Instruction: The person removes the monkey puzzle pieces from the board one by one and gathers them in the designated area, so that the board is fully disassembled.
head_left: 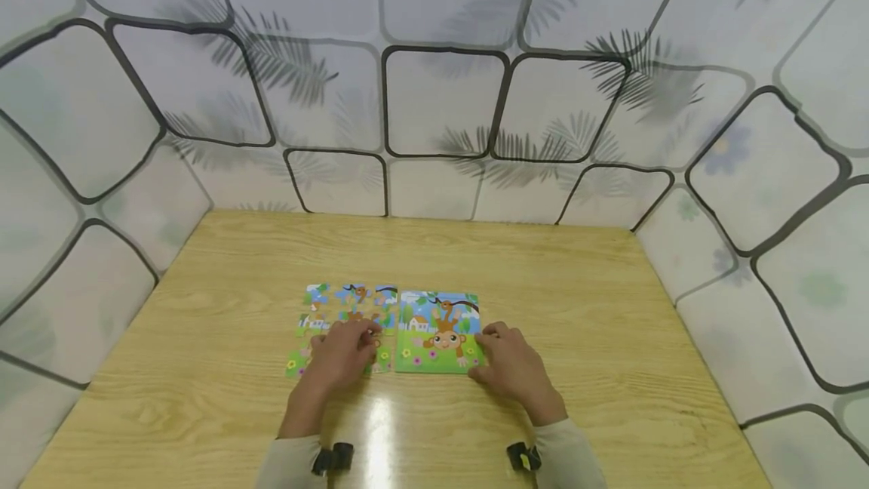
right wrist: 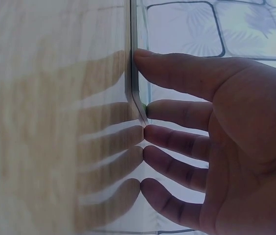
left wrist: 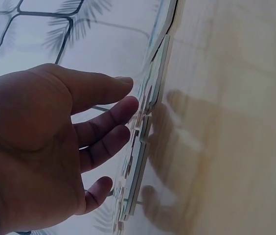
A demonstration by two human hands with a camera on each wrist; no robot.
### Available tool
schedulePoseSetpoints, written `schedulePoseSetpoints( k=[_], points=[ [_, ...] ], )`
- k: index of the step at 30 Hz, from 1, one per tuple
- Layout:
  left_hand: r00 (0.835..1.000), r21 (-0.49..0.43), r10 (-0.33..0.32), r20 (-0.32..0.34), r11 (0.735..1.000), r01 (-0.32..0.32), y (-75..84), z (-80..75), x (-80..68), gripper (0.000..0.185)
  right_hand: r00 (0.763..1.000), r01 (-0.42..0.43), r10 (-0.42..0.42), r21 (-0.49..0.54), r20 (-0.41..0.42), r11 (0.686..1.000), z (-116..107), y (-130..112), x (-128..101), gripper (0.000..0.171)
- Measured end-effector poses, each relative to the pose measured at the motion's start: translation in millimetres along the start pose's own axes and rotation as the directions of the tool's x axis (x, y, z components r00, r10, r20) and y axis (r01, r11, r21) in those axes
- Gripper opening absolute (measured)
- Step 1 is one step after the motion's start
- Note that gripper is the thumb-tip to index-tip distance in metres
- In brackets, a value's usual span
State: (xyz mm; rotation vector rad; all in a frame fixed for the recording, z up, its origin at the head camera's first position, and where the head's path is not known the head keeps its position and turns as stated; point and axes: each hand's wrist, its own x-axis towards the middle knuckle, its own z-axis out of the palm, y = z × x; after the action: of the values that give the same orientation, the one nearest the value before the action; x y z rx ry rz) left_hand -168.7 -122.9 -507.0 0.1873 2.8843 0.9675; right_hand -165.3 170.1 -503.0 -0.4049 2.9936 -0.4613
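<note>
- Loose colourful monkey jigsaw pieces (head_left: 346, 319) lay mid-table on the light wooden table (head_left: 611, 338), under the left hand (head_left: 342, 357), fingers straight and pressing.
- Just right, the right hand (head_left: 512, 364), fingers relaxed, touched the square monkey picture board (head_left: 440, 332) at its right edge.

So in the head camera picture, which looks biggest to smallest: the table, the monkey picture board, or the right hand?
1. Table, by far.
2. Monkey picture board.
3. Right hand, which looks nearly as big as the board, but it is nearer the camera, so that is unsure.

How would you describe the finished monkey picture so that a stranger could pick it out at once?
On the wooden table, two colourful squares lie side by side near the person's hands. The monkey picture is the right one, touched by the right hand; unlike the gapped puzzle pieces beside it, its image is whole.
</note>
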Motion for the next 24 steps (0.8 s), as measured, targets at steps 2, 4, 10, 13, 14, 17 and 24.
schedulePoseSetpoints(
  k=[2, 4, 10, 13, 14, 17, 24],
  points=[
    [1.000, 0.022, 0.007, 0.007, 1.000, -0.007, 0.0, 0.2, -0.1, 0.030, 1.000, 0.000, 0.000, 0.000, 0.002, 1.000, -0.2, 0.2, -0.2, 0.059],
    [1.000, 0.050, 0.013, 0.019, 0.999, -0.014, -0.2, 1.0, -0.6, 0.033, 1.000, 0.000, 0.000, -0.001, 0.004, 1.000, 0.0, 0.6, -0.6, 0.059],
    [0.999, 0.121, 0.039, 0.021, 0.992, -0.041, 2.1, 3.1, -2.0, 0.031, 1.000, -0.002, 0.002, 0.007, 0.008, 1.000, 0.8, 1.4, -1.5, 0.059],
    [0.998, 0.110, 0.057, 0.009, 0.992, -0.057, 4.4, 4.0, -2.7, 0.029, 1.000, -0.005, 0.005, 0.007, 0.009, 1.000, 0.8, 1.9, -1.9, 0.059],
    [0.998, 0.106, 0.060, 0.007, 0.993, -0.060, 4.9, 4.0, -2.8, 0.029, 1.000, -0.006, 0.006, 0.007, 0.008, 1.000, 0.8, 1.8, -1.9, 0.059],
    [0.998, 0.081, 0.057, 0.001, 0.995, -0.057, 6.0, 3.4, -3.4, 0.030, 1.000, -0.004, 0.004, 0.010, 0.005, 1.000, 0.5, 1.3, -1.9, 0.059],
    [0.999, 0.014, 0.035, -0.019, 0.999, -0.035, 5.8, -3.2, -3.4, 0.034, 1.000, 0.002, -0.003, 0.025, 0.015, 1.000, 1.8, 1.2, -1.9, 0.058]
  ],
)
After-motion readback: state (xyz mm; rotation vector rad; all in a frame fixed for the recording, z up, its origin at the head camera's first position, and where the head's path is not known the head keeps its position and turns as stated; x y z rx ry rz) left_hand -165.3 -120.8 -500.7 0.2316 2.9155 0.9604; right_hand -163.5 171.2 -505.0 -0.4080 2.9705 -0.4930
